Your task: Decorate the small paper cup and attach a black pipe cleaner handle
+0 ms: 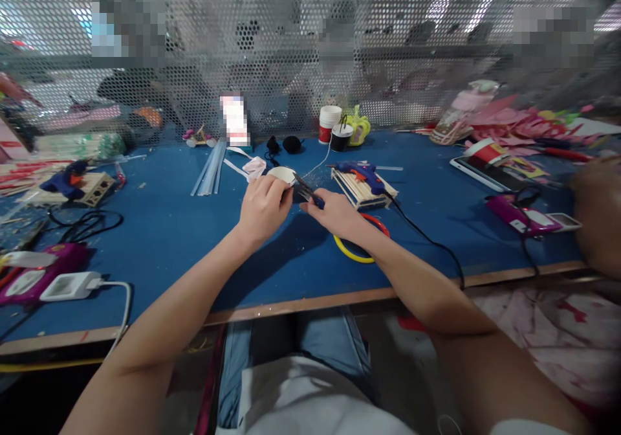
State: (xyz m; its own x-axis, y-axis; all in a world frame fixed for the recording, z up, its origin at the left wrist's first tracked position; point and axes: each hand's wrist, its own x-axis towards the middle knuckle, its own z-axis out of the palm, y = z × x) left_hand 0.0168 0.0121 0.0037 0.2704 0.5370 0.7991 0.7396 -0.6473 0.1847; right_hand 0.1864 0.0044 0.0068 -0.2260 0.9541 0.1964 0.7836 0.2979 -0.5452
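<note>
A white paper cup is in my left hand, whose fingers are closed round its near side and hide most of its body. My right hand grips dark-bladed scissors with a dark blue handle. The blades point up and left and meet the cup's right rim; whether they are apart is too small to tell. Just beyond the cup lies a pale pink ribbon. Right of my right hand, a blue glue gun rests on a wooden stick rack.
A red-and-yellow ring lies under my right forearm. Behind stand stacked paper cups, a black cup, a lit phone and clear glue sticks. The glue gun's cord runs to the front edge. Another person's arm is at right.
</note>
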